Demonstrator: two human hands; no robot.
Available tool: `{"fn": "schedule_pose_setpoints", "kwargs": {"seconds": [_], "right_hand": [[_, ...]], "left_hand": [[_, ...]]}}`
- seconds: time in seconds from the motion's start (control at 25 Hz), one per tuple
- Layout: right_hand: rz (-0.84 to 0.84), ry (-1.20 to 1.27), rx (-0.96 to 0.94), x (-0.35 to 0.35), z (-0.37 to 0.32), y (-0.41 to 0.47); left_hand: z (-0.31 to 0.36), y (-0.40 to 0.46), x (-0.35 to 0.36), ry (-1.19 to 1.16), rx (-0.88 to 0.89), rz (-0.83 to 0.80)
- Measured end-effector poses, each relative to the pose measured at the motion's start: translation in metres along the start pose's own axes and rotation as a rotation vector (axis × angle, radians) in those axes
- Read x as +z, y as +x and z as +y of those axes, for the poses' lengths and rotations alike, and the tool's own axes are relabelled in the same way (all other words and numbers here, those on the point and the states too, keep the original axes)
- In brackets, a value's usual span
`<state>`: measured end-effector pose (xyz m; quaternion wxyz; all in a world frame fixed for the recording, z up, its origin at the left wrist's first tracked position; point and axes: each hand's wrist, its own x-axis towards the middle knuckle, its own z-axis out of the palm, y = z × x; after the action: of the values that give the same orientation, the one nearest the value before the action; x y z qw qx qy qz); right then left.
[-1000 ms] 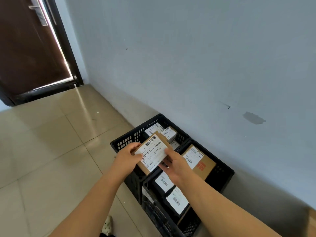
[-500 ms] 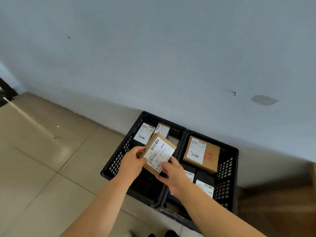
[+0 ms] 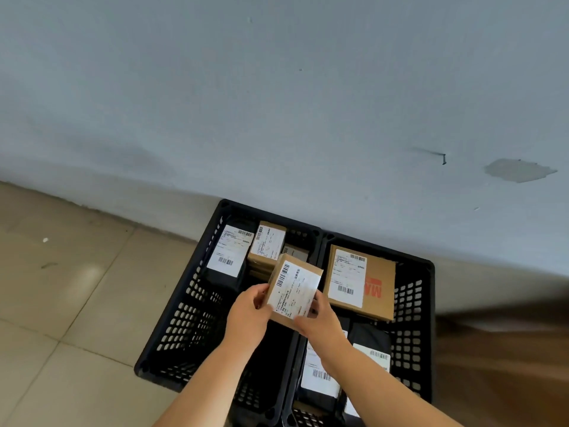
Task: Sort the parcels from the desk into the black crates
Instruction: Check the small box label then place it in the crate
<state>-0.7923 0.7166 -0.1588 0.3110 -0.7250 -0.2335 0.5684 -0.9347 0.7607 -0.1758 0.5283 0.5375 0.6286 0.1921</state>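
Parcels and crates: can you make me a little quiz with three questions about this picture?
1. True or false: the small cardboard parcel is held by both the left hand and the right hand.
2. Which crate holds the big cardboard box with red letters? A) left crate B) right crate C) neither
3. Fill in: the crates stand on the floor against the ____.

Key: 1 true; 2 B; 3 wall.
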Motion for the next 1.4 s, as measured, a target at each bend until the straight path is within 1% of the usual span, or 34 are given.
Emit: {"fn": "schedule_pose_setpoints", "kwargs": {"seconds": [0.16,0.28,0.4,0.48,0.6,0.76,0.88,1.0,1.12,1.28,1.4], "right_hand": [[-0.011,-0.105,-0.041,0.000,0.001,0.049],[0.035,-0.208,-0.043,0.004,0.003,0.084],[0.101,-0.412,-0.014,0.011,0.004,0.114],[0.140,-0.588,-0.038,0.015,0.009,0.127],[0.236,-0.815,-0.053,0.025,0.017,0.146],[0.356,-1.035,-0.109,0.035,0.027,0.169],[0.396,-1.148,-0.163,0.038,0.033,0.181],[0.452,-1.249,-0.242,0.037,0.034,0.190],[0.537,-1.304,-0.380,0.031,0.042,0.199],[0.518,-1.399,-0.468,0.027,0.050,0.210],[0.506,-1.452,-0.458,0.030,0.051,0.216]], "left_hand": [[-0.008,0.050,0.013,-0.061,-0.007,-0.062],[-0.016,0.089,0.019,-0.039,0.002,-0.108],[-0.027,0.126,0.024,0.061,0.029,-0.178],[-0.035,0.144,0.027,0.119,0.046,-0.229],[-0.044,0.162,0.031,0.248,0.047,-0.257],[-0.055,0.180,0.036,0.488,0.174,-0.285],[-0.061,0.190,0.041,0.642,0.276,-0.243],[-0.068,0.203,0.047,0.682,0.347,-0.178],[-0.073,0.213,0.051,0.708,0.409,-0.115],[-0.081,0.217,0.057,0.784,0.510,-0.084],[-0.087,0.218,0.059,0.828,0.529,-0.056]]}}
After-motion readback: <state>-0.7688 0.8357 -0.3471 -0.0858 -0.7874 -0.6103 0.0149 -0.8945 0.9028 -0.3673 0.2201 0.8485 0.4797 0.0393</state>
